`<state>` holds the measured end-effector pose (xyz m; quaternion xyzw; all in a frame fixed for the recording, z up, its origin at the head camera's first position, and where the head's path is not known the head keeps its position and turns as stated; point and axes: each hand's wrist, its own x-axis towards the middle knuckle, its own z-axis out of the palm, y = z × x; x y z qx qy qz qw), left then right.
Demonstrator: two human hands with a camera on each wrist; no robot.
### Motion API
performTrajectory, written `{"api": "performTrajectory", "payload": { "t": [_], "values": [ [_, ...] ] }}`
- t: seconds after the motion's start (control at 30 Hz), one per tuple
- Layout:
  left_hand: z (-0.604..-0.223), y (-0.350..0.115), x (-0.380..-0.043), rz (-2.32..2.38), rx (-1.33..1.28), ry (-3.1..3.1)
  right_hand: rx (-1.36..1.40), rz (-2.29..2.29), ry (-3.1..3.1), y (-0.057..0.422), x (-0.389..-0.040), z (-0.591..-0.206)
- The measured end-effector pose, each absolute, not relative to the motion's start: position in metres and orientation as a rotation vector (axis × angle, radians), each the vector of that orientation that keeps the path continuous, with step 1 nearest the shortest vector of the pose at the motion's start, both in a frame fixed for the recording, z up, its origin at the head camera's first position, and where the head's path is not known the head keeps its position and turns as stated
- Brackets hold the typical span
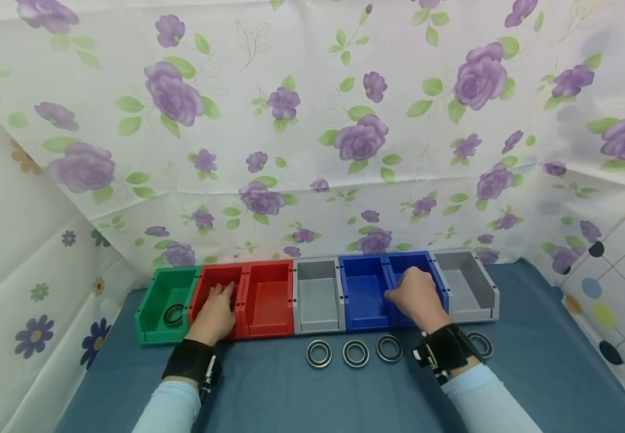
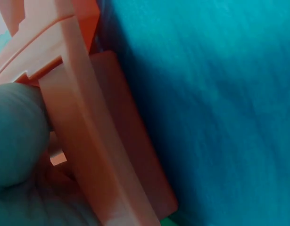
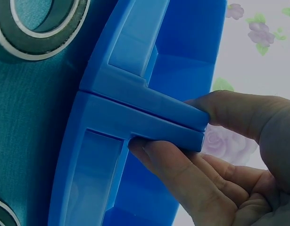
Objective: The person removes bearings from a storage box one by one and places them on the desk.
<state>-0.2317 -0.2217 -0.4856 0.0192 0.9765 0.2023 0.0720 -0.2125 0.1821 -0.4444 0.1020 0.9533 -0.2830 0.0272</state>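
Observation:
My left hand reaches into the left red bin, fingers pointing down. In the left wrist view, its thumb lies against the inside of the red front wall. A dark patch shows beside the fingers; whether they hold anything is hidden. With thumb and fingers, my right hand pinches the adjoining side walls of the two blue bins. Its thumb is in one bin and its fingers are in the other. Several ring bearings lie on the cloth before the bins, and another bearing sits inside the green bin.
The bins form one side-by-side row, with a grey bin in the middle and another grey bin at the right end. A bearing lies by my right wrist. Flowered sheeting hangs behind the blue-green cloth.

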Motion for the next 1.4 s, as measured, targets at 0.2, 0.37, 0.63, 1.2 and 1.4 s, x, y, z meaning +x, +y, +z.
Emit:
{"api": "performTrajectory", "payload": {
  "t": [0.2, 0.37, 0.63, 1.2, 1.4],
  "values": [
    [-0.485, -0.221, -0.23, 0.584, 0.056, 2.961, 0.315, -0.876, 2.95, 0.182, -0.212, -0.445],
    [-0.484, -0.22, -0.229, 0.565, 0.055, 2.99, 0.308, -0.881, 2.947, 0.181, -0.212, -0.445],
    [-0.486, -0.221, -0.228, 0.532, 0.061, 3.028, 0.305, -0.882, 2.953, 0.18, -0.213, -0.446],
    [-0.484, -0.218, -0.223, 0.562, 0.087, 3.116, 0.298, -0.9, 2.949, 0.183, -0.213, -0.447],
    [-0.482, -0.216, -0.218, 0.534, 0.056, 3.134, 0.298, -0.904, 2.949, 0.183, -0.212, -0.447]
  ]
}}
